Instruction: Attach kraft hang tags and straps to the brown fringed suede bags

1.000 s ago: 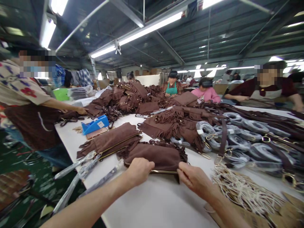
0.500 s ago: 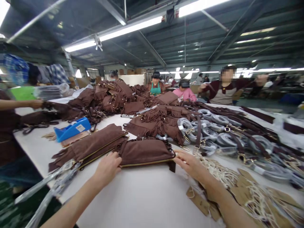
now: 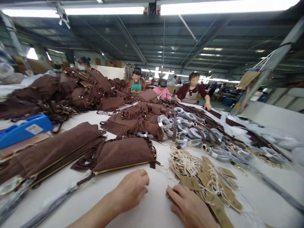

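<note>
A brown fabric pouch (image 3: pixel 124 153) with a gold zipper and fringe lies flat on the white table, in front of my hands. My left hand (image 3: pixel 131 191) hovers just below the zipper, fingers loosely bent and apart, with nothing visible in them. At the near right, my right hand (image 3: pixel 187 204) has its fingers closed on the edge of a brown card hang tag (image 3: pixel 169 195). Beside that hand is a pile of hang tags (image 3: pixel 215 202) with white strings (image 3: pixel 186 163). A plastic-wrapped strap (image 3: pixel 59 198) runs from the pouch's left corner toward me.
Another zippered pouch (image 3: pixel 64 147) lies at left, near a blue tape dispenser (image 3: pixel 28 128). Brown fringed pouches (image 3: pixel 78 85) are heaped behind. Coiled, wrapped straps (image 3: pixel 194 136) with gold clips cover the right side. Co-workers, one a person in maroon sleeves (image 3: pixel 193 91), are across the table.
Both hands have left the pouch and moved nearer to me; my right hand has taken hold of a hang tag. The view has swung right. The co-worker in maroon has lowered their arms.
</note>
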`<state>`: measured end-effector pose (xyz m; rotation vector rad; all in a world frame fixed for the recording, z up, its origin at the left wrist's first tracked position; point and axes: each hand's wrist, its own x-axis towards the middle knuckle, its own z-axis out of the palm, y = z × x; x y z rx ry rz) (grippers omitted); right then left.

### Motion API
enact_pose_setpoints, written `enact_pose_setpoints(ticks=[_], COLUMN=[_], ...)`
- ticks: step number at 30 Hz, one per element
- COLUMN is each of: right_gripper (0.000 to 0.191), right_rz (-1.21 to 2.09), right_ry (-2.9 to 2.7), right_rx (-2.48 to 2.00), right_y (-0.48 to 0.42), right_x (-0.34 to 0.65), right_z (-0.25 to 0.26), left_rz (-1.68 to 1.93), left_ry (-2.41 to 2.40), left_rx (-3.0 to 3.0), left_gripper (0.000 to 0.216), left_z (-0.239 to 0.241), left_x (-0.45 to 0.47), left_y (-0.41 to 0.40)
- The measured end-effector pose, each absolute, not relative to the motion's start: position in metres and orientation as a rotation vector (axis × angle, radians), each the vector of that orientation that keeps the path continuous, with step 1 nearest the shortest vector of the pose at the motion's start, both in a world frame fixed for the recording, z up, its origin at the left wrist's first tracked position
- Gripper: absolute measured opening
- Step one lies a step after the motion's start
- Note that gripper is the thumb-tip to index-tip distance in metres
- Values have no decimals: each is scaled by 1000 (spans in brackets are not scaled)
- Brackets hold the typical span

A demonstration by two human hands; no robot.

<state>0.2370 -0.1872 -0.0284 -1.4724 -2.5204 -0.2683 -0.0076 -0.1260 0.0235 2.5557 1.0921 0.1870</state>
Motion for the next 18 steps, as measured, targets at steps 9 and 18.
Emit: enact_pose_setpoints(ticks=[9, 18], right_gripper=[34, 30], right_rz=[-530, 152], right_ry=[-2433, -1977], right_rx=[-1068, -1490], right_y=[-186, -170], right_x=[244, 284], right_z=[-20, 24], left_rz=[390, 449], left_ry=[603, 814], left_rx=[2470, 1613], left_gripper=[51, 22], left_z=[15, 3], left_x=[49, 52], left_y=[-125, -94])
